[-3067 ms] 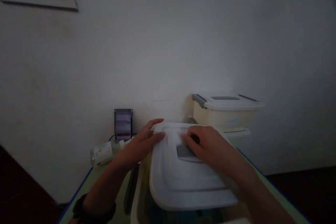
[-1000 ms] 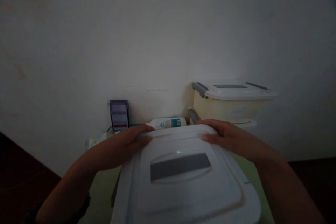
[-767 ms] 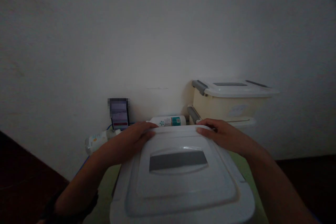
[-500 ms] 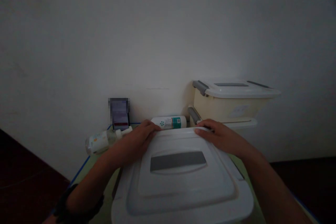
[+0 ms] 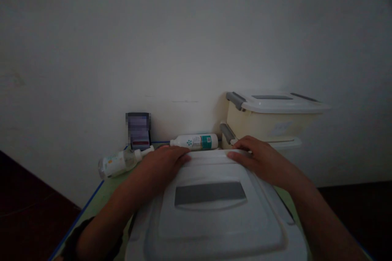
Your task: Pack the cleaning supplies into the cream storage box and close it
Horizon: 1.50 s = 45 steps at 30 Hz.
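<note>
A white storage box lid (image 5: 214, 222) with a grey inset panel fills the lower middle of the view. My left hand (image 5: 167, 165) wraps over the lid's far left edge, its fingertips curling down out of sight. At the far right corner, my right hand (image 5: 255, 157) grips the same edge, thumb on top and fingers over the far side. The box beneath the lid is mostly hidden. Just behind the lid lies a white bottle (image 5: 194, 142) with a green label.
A clear pump bottle (image 5: 118, 164) lies on its side at the table's left edge. Behind it a phone (image 5: 139, 132) leans against the wall. Two stacked cream storage boxes (image 5: 263, 122) stand at the back right. The green table (image 5: 94, 197) has a blue edge.
The lid's near part has come slightly closer and looks larger. My left hand has shifted a little lower, uncovering more of the white bottle. Both hands keep their hold.
</note>
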Tool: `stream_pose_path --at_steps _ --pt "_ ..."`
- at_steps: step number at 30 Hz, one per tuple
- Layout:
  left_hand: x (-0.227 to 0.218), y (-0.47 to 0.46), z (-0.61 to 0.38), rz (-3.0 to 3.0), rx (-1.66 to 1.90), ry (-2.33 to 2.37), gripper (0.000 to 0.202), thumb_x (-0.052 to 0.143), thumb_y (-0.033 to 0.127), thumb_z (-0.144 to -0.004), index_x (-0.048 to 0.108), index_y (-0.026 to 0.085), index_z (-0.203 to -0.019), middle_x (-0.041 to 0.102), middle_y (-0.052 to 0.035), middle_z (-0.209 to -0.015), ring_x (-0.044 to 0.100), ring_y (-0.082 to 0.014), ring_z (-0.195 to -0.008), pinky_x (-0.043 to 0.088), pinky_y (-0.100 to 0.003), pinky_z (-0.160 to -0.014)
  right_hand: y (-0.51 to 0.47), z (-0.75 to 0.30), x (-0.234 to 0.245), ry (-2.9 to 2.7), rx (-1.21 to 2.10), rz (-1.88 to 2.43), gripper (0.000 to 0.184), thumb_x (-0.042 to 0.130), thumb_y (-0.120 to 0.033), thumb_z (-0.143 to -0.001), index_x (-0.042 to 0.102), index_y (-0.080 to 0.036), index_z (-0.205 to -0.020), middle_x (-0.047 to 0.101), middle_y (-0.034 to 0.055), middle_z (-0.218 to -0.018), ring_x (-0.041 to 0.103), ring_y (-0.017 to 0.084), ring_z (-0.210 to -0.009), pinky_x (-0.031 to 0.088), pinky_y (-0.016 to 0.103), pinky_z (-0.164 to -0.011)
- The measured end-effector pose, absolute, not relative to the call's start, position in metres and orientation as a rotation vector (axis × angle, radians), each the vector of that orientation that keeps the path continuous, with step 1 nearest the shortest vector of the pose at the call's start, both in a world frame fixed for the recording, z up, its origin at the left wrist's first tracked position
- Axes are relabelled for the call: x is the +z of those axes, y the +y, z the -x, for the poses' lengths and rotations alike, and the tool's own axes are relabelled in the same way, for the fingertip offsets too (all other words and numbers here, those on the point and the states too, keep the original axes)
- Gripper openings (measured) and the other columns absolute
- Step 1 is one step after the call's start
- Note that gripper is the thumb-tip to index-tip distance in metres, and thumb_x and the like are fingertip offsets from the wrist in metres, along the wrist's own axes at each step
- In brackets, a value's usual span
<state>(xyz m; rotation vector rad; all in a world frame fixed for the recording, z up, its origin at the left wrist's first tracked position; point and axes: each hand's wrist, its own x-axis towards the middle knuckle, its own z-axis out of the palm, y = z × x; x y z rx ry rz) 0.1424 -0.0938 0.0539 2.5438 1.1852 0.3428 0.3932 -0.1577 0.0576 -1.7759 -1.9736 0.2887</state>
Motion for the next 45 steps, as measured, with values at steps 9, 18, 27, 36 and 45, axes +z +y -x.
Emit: stream_pose_path --at_steps 9,18,27,36,45 --pt "0.057 -0.093 -0.139 -2.589 0.344 1.177 0.041 0.036 0.041 -0.093 0.064 0.022 -0.115 0.068 -0.0096 -0.116 0.063 -0.0271 -0.102 0.043 -0.04 -0.091 -0.157 -0.396 0.06 -1.953 0.373 1.78 0.031 0.05 -0.047 -0.086 0.067 -0.022 -0.086 0.072 0.0045 -0.091 0.066 0.023 -0.086 0.046 0.032 -0.075" --pt "0.063 -0.082 -0.116 -2.394 0.403 1.089 0.029 0.048 0.043 -0.086 0.071 0.027 -0.095 0.074 -0.0053 -0.092 0.066 -0.026 -0.087 0.045 -0.033 -0.08 -0.154 -0.402 0.055 -2.033 0.425 1.802 0.033 0.047 -0.046 -0.087 0.068 -0.021 -0.087 0.072 0.0042 -0.087 0.066 0.022 -0.08 0.046 0.031 -0.069" --pt "0.057 -0.08 -0.121 -2.434 0.206 1.134 0.044 0.032 0.048 -0.093 0.062 0.018 -0.105 0.069 -0.012 -0.101 0.064 -0.0267 -0.089 0.043 -0.035 -0.079 -0.15 -0.394 0.048 -2.076 0.492 1.82 0.041 0.033 -0.05 -0.093 0.059 -0.02 -0.081 0.067 0.0077 -0.081 0.062 0.022 -0.077 0.044 0.033 -0.071" --pt "0.056 -0.079 -0.126 -2.398 0.052 1.144 0.056 0.023 0.05 -0.093 0.052 0.012 -0.122 0.059 -0.017 -0.123 0.061 -0.0266 -0.103 0.04 -0.037 -0.093 -0.148 -0.384 0.045 -2.02 0.464 1.9 0.044 0.03 -0.046 -0.094 0.062 -0.017 -0.085 0.069 0.0126 -0.089 0.063 0.024 -0.084 0.043 0.034 -0.077" --pt "0.043 -0.061 -0.126 -2.287 0.175 0.965 0.058 0.022 0.052 -0.09 0.062 0.015 -0.111 0.062 -0.0091 -0.124 0.053 -0.0252 -0.116 0.036 -0.032 -0.099 -0.152 -0.382 0.048 -2.044 0.445 2.008 0.051 0.025 -0.048 -0.095 0.064 -0.015 -0.088 0.069 0.0148 -0.094 0.064 0.026 -0.09 0.043 0.038 -0.084"
